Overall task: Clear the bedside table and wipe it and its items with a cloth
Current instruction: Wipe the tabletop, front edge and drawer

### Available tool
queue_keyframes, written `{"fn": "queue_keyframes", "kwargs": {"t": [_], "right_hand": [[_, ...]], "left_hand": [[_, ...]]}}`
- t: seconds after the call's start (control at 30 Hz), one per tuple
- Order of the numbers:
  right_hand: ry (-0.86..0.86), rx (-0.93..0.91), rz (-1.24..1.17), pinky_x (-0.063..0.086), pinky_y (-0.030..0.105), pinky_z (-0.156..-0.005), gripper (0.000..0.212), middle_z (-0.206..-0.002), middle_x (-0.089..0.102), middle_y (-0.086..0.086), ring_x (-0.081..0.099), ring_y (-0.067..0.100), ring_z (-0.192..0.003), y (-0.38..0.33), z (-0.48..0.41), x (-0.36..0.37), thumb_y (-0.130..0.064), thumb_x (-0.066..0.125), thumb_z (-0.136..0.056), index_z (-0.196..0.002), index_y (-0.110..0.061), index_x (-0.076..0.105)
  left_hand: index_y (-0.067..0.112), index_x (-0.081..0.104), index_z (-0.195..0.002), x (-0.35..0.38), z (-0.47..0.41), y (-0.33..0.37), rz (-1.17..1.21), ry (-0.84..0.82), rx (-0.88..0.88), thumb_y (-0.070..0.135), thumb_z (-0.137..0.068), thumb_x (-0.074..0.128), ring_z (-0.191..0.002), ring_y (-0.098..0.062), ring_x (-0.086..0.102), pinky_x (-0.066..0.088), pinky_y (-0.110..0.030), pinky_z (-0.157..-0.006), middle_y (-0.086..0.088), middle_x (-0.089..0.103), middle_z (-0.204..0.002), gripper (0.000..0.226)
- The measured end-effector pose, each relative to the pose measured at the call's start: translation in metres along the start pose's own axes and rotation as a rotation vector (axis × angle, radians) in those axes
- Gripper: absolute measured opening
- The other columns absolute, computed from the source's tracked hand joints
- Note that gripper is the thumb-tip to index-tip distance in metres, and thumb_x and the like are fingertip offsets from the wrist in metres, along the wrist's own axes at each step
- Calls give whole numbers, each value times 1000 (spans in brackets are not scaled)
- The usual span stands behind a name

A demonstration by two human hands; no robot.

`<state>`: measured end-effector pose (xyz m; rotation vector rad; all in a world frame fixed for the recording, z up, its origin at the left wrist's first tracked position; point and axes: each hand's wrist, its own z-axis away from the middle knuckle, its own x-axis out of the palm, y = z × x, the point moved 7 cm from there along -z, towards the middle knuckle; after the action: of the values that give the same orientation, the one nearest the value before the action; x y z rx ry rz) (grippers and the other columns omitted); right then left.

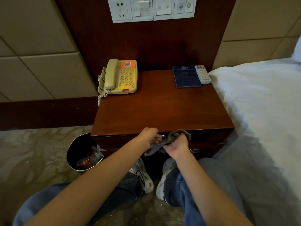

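Bedside table is not cleared yet: the telephone, the blue notepad holder and the remote control stand along its back edge. The left hand and the right hand both grip the grey cloth just before its front edge (I judge that wiping is not begun).

My left hand and right hand are bare, and both forearms are uncovered as far as the view shows them. I wear loose blue denim jeans, faded paler over the thighs and darker towards the ankles, where the fabric bunches in folds and the hems fall over my shoes. The left shoe and right shoe are chunky white trainers with laces, thin black lines along the sides and dark trim near the soles; the uppers look greyish and scuffed in places
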<state>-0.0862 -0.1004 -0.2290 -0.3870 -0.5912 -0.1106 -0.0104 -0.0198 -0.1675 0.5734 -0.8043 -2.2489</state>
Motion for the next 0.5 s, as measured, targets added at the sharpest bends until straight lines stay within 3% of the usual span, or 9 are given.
{"fn": "queue_keyframes", "kwargs": {"t": [0.07,0.2,0.27,0.37,0.5], "right_hand": [[-32,61,71,40,48,-103,50,-126,50,22,50,38,-119,19,6,9,-47,23,-103,-123,-7,46],[-37,44,92,37,52,-106,56,-134,48,23,49,39,-122,21,10,9,-46,24,-103,-137,-5,42],[-43,36,40,37,53,-105,54,-132,47,24,46,41,-124,13,9,3,-44,23,-103,-139,-6,37],[-25,0,-44,37,49,-101,52,-118,51,20,46,38,-124,-12,6,-13,-42,23,-104,-141,-8,34],[-21,-101,-102,38,45,-102,53,-133,47,19,49,35,-120,-41,6,-36,-42,27,-103,-144,-8,32]], "left_hand": [[-6,44,-135,1,-4,-2,13,9,10,10,-102,37,-51,-14,42,31,-15,-30,-9,55,-74,38],[-7,51,-126,5,-10,-4,26,-3,14,7,-100,39,-59,-16,45,40,-24,-51,-13,57,-85,32],[-6,48,-130,5,-11,-3,13,-16,18,8,-100,39,-58,-15,45,40,-23,-49,-13,58,-87,35],[-3,43,-137,3,-9,-1,-24,-18,19,13,-102,36,-55,-11,43,34,-17,-33,-7,57,-79,39],[2,46,-137,3,-9,-1,-55,-16,6,17,-103,34,-51,-10,42,29,-23,-47,-4,59,-76,39]]}}
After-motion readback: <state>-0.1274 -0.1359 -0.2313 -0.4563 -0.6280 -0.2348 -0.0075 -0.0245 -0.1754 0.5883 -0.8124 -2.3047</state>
